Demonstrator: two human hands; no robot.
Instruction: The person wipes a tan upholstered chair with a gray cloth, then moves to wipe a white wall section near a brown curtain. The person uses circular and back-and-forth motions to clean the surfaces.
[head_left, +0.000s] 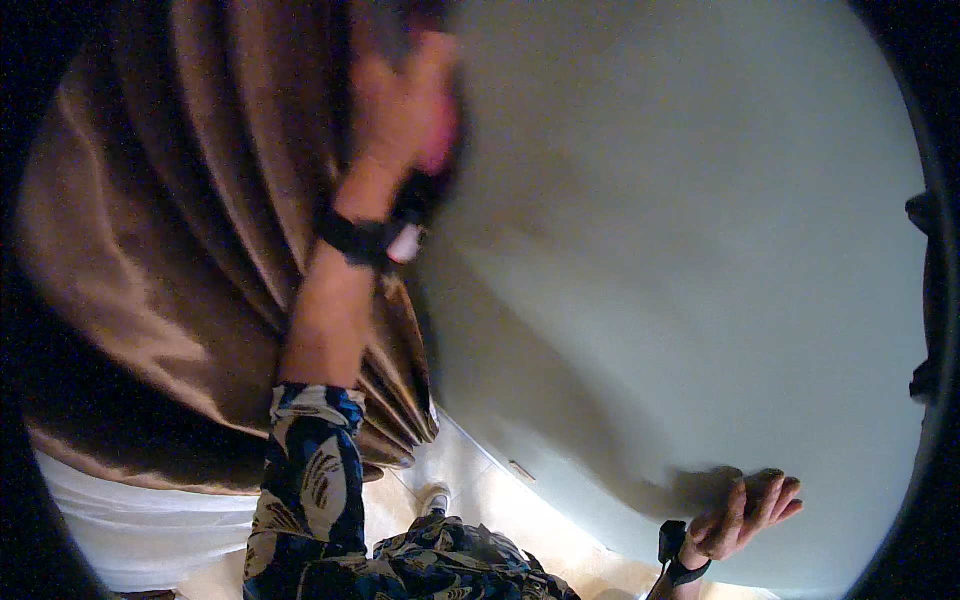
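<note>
My left hand (397, 105) is raised at the upper middle and blurred by motion. Its fingers are curled around a pink object (441, 139), too smeared to identify; something dark shows above the fingers. Beside and behind this hand hangs a brown satin curtain (150, 247), falling in deep folds. At the lower right, my right hand (739, 517) has its fingers spread with nothing in them. It is close to the pale grey-green wall (712, 300) and casts a shadow there; whether it touches the wall is unclear.
White fabric (142, 525) hangs below the curtain at the lower left. Light tiled floor (480, 480) runs along the wall's base, with a shoe (436, 499) on it. A small fitting (522, 471) sits low on the wall. Dark objects (919, 214) show at the right rim.
</note>
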